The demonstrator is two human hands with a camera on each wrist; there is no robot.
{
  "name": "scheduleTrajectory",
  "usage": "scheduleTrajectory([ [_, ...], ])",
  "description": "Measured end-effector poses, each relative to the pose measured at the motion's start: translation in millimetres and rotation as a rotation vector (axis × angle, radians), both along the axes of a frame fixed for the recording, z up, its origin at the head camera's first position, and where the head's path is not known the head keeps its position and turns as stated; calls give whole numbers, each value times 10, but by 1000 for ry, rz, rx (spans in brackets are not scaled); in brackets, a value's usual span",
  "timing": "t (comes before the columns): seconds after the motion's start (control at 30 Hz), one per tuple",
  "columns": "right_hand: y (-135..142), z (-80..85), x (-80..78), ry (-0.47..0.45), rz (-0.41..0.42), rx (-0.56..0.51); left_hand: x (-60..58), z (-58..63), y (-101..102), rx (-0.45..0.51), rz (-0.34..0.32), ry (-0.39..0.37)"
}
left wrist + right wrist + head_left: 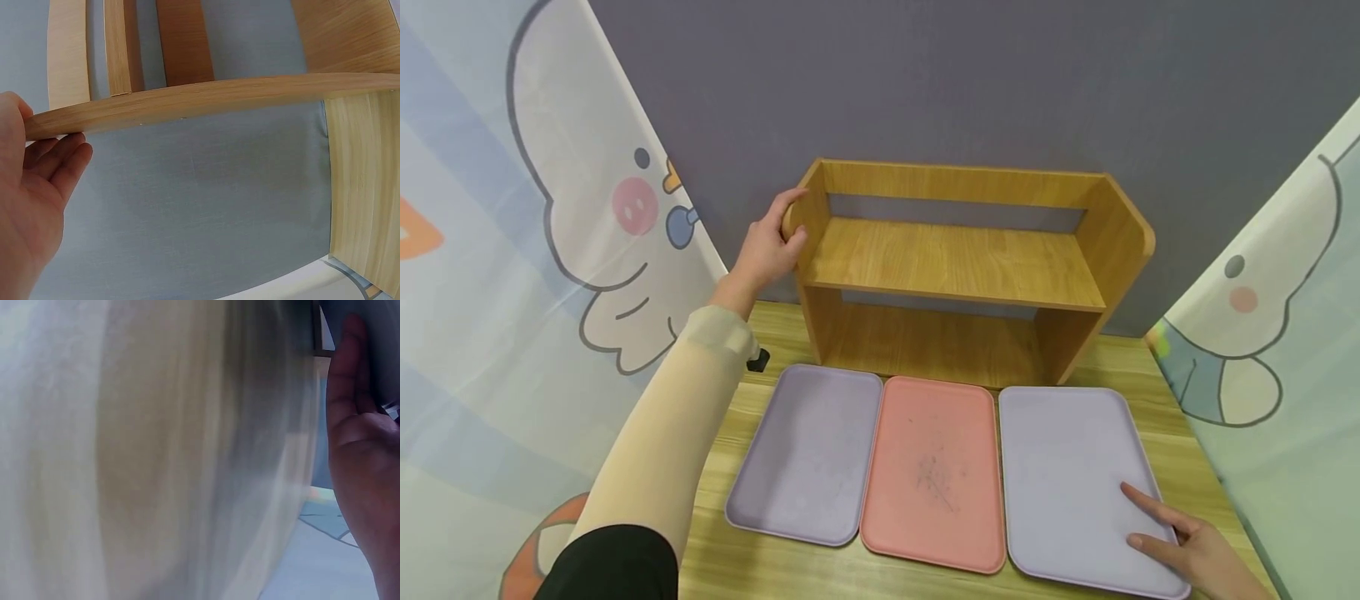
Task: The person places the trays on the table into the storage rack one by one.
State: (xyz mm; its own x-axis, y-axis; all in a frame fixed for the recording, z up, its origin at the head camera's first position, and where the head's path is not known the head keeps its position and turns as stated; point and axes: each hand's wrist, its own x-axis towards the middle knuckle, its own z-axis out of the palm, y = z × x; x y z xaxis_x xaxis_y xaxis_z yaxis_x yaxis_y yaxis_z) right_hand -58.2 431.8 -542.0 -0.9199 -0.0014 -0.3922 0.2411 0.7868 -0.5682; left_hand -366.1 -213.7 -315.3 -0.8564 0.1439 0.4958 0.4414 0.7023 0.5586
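Note:
A two-tier wooden desktop shelf [955,262] stands on the table against the grey wall. My left hand [772,239] grips the front edge of its left side panel, high up. In the left wrist view, the fingers of the left hand [37,181] curl under the panel's edge [206,100]. At the lower right, my right hand [1202,550] is at the right edge of a lavender tray [1067,475]. Its index finger and thumb stretch out straight over the tray, while its other fingers are hidden. The right wrist view shows the right hand [362,444] with extended fingers.
A pink tray [932,475] with dark marks lies in the middle, and another lavender tray [820,450] to its left, all in a row before the shelf. A small black object [758,361] shows by the left wrist. Cartoon-printed sheets [1232,333] hang on both sides.

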Motion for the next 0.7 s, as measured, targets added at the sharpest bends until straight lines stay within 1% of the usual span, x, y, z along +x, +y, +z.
scheduleTrajectory([
  [0.1,6,37,40,46,-7,-13,-15,-3,1,2,-2,5],
  [0.17,-10,74,67,77,-14,1,-20,-2,-1,3,-1,8],
  [0.23,-31,125,77,90,-8,2,-16,2,0,5,-1,5],
  [0.37,-121,240,47,54,-14,29,-1,16,6,5,-2,-7],
  [0.47,-216,310,13,29,-21,25,-3,21,8,4,-4,-10],
  [0.57,-315,353,5,50,-20,-20,-5,20,8,4,-2,-8],
  [0.63,-396,372,9,84,-22,-66,-8,17,3,0,1,-8],
  [0.7,-484,380,12,141,-15,-114,-4,17,1,-2,3,-7],
])
